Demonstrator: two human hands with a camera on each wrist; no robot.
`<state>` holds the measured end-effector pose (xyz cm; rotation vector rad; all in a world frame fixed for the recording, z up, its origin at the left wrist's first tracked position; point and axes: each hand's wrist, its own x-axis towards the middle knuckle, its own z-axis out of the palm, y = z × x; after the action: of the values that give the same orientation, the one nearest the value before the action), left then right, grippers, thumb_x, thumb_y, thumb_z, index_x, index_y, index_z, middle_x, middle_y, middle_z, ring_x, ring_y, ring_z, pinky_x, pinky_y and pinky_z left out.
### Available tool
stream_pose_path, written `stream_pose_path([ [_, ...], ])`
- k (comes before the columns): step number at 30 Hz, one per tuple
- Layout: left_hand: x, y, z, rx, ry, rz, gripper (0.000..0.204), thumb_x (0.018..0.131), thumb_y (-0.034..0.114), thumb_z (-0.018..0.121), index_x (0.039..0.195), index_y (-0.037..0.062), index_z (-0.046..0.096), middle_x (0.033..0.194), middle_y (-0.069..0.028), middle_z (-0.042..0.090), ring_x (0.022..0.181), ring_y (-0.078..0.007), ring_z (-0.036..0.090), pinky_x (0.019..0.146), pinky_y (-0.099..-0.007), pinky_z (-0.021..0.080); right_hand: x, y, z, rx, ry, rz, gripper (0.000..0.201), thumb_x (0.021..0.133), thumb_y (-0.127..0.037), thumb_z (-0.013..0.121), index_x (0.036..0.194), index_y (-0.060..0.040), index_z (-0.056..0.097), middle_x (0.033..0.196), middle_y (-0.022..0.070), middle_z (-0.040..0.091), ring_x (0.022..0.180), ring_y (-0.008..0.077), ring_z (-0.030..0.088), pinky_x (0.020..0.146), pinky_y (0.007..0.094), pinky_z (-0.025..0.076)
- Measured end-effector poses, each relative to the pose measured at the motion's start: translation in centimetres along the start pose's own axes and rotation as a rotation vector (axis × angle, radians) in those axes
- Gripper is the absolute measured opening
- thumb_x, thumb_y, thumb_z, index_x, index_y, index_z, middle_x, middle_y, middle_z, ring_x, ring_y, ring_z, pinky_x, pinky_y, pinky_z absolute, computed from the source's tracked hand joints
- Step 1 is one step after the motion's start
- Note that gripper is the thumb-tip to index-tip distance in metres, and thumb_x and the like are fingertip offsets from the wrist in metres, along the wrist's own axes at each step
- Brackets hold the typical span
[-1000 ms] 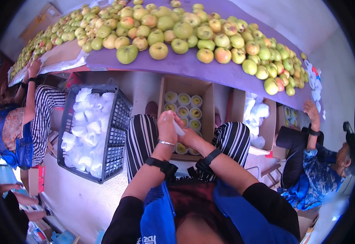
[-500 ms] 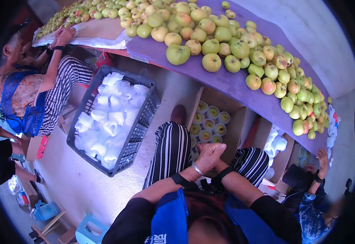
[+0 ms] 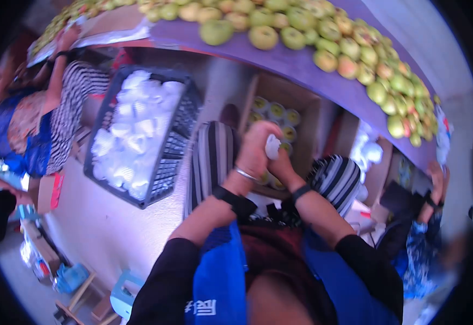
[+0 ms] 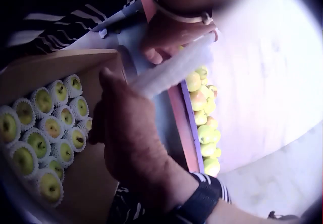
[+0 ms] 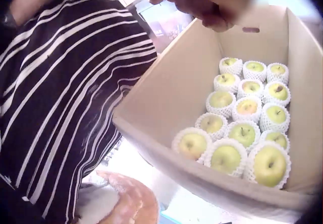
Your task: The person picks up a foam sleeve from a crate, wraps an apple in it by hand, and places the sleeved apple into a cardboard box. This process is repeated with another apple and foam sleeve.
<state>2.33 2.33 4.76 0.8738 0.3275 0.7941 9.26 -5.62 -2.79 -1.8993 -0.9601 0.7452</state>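
We are sitting behind the cardboard box (image 3: pixel 307 116) (wrapped apples inside). Above the box, our left hand (image 3: pixel 255 149) and right hand (image 3: pixel 282 162) are both grasping a white foam net sleeve (image 3: pixel 272 146) between them.

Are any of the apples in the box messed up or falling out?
No. The netted apples sit in tidy rows inside the cardboard box. Both hands hold a white foam sleeve above it.

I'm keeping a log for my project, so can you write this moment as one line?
left hand: holds foam net | right hand: holds foam net too | below: cardboard box of netted apples
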Motion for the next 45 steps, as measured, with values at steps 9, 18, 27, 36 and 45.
stream_pose_path([
  [9,-0.9,-0.6,-2.2,0.254,0.01,-0.354,0.019,0.081,0.028,0.054,0.084,0.0089,0.055,0.076,0.0019,0.055,0.068,-0.0068,0.048,0.06,-0.0208,0.036,-1.0,-1.0,-3.4,-0.451,-0.003,0.194,0.027,0.07,-0.035,0.061,0.081,-0.011,0.063,0.08,0.0163,0.061,0.079,0.0312,0.059,0.069,0.0367,0.047],
  [18,-0.7,-2.8,-3.4,0.521,0.302,-0.328,0.005,0.078,0.013,0.055,0.079,0.0094,0.052,0.069,0.0013,0.054,0.059,-0.0086,0.05,0.048,-0.0232,0.04,-1.3,-0.7,-4.8,-0.436,0.427,-0.284,0.044,0.063,-0.026,0.071,0.095,-0.0024,0.052,0.083,0.0101,0.058,0.071,0.0258,0.058,0.067,0.0342,0.046],
  [27,-1.5,-3.3,-3.5,0.12,0.18,-0.547,0.005,0.08,0.011,0.052,0.083,0.0098,0.049,0.077,-0.0015,0.055,0.067,-0.0123,0.052,0.058,-0.0264,0.043,-1.4,-2.0,-3.8,0.581,0.011,0.213,0.017,0.077,-0.011,0.057,0.091,-0.0023,0.054,0.076,0.0028,0.056,0.065,0.0096,0.052,0.052,0.021,0.042],
  [36,-1.4,-3.2,-2.4,0.363,0.077,-0.53,0.011,0.078,0.009,0.054,0.089,0.0079,0.05,0.078,-0.0012,0.055,0.065,-0.011,0.052,0.056,-0.0257,0.044,-0.2,-0.8,-2.6,0.413,0.164,-0.013,0.011,0.076,-0.006,0.053,0.085,-0.0012,0.057,0.071,0.0011,0.055,0.06,0.0076,0.051,0.049,0.021,0.042],
  [45,-0.6,-4.0,-3.0,0.275,0.344,-0.558,0.012,0.075,0.004,0.052,0.087,0.0068,0.051,0.077,-0.0032,0.058,0.062,-0.0131,0.056,0.05,-0.025,0.044,2.9,-6.7,-8.9,0.136,0.278,-0.094,0.022,0.07,-0.012,0.06,0.088,-0.0002,0.055,0.081,0.0102,0.057,0.067,0.0157,0.055,0.061,0.0288,0.045],
])
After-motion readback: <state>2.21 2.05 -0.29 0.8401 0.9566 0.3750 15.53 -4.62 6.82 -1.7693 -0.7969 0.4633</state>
